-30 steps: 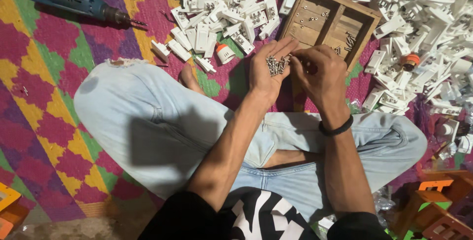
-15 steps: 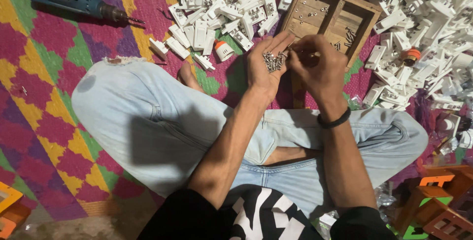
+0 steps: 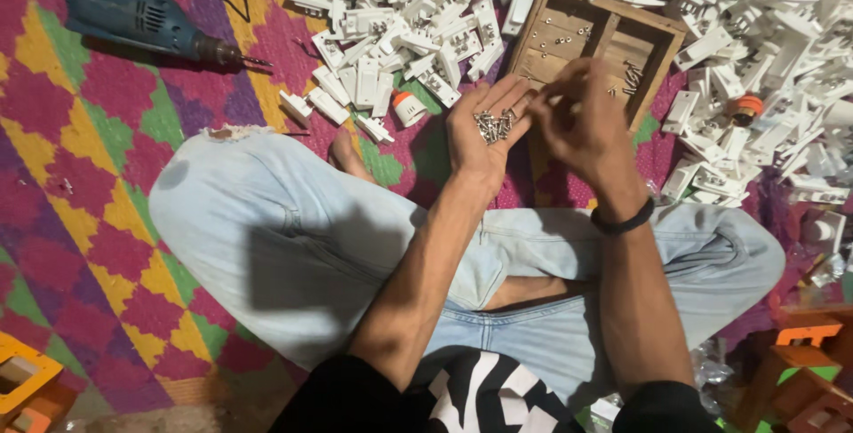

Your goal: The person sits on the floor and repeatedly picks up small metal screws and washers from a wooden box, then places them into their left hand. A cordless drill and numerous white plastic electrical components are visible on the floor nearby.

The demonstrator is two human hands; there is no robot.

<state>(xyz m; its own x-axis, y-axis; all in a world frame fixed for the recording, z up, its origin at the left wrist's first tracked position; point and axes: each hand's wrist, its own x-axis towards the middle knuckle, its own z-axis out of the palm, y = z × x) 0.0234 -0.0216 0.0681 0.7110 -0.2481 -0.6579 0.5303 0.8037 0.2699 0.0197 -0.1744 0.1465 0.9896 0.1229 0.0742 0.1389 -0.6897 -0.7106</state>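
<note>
Cupping a heap of small screws [image 3: 493,125] in the open left hand [image 3: 484,131], the right hand [image 3: 582,122] pinches near them; tilting that palm could spill them over the wooden tray [image 3: 657,29].

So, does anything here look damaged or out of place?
The jeans have a frayed tear at one knee. White plastic parts lie in loose heaps on the mat, unsorted. Nothing else stands out.

The floor is covered by a zigzag-patterned mat [image 3: 107,246]. On it, a blue power drill [image 3: 133,11] is laid at top left, white plastic parts [image 3: 391,33] are heaped, and a wooden tray [image 3: 657,29] is set among them.
</note>
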